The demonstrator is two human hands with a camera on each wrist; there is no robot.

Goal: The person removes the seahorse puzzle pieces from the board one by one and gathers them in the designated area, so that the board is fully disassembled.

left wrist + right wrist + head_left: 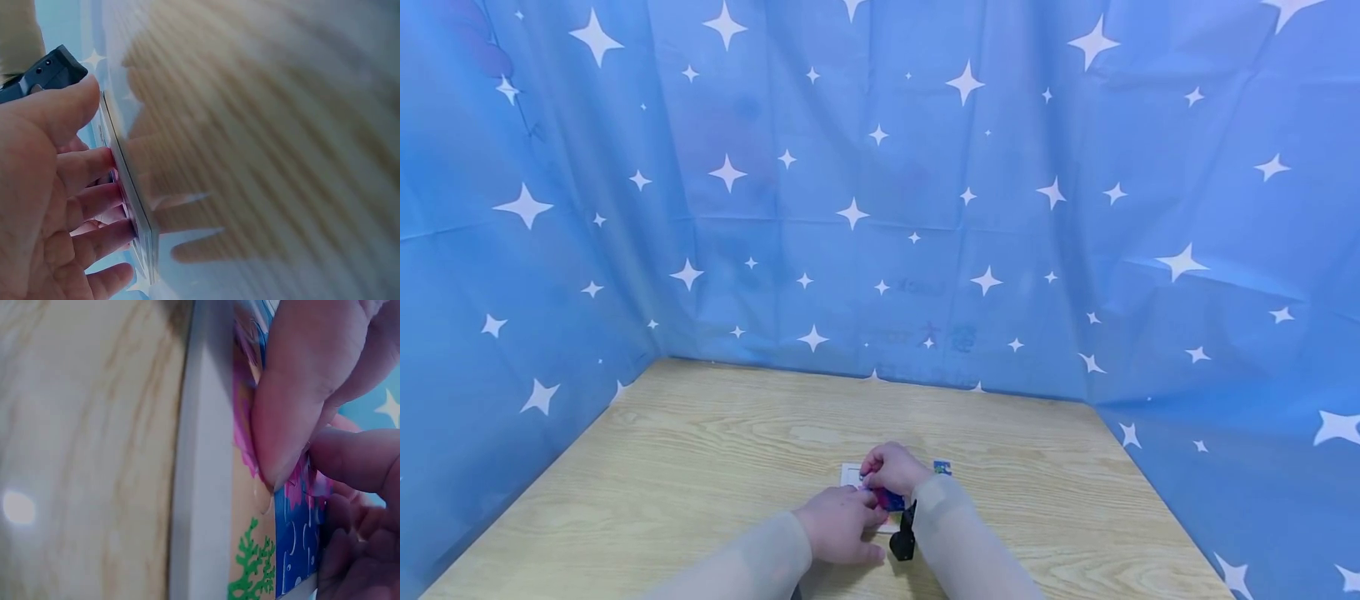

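Note:
A jigsaw puzzle (892, 500) with blue, pink and sand-coloured parts lies in a white-edged tray (850, 472) on the table. My left hand (842, 523) is at its near left, fingers loosely bent; in the left wrist view, the fingertips (125, 228) touch the tray's edge and face. Over the puzzle's far part, my right hand (895, 468) has thumb and finger brought together at a puzzle piece. The right wrist view shows those fingertips (275, 469) low against the pink area, covering most of the piece. Green seaweed (253, 562) is printed nearby.
One loose blue-green puzzle piece (942, 467) lies right of the tray. A black wrist camera (902, 542) hangs under the right wrist. The wood-grain table (715, 450) is bordered by a blue star-patterned curtain (850, 275).

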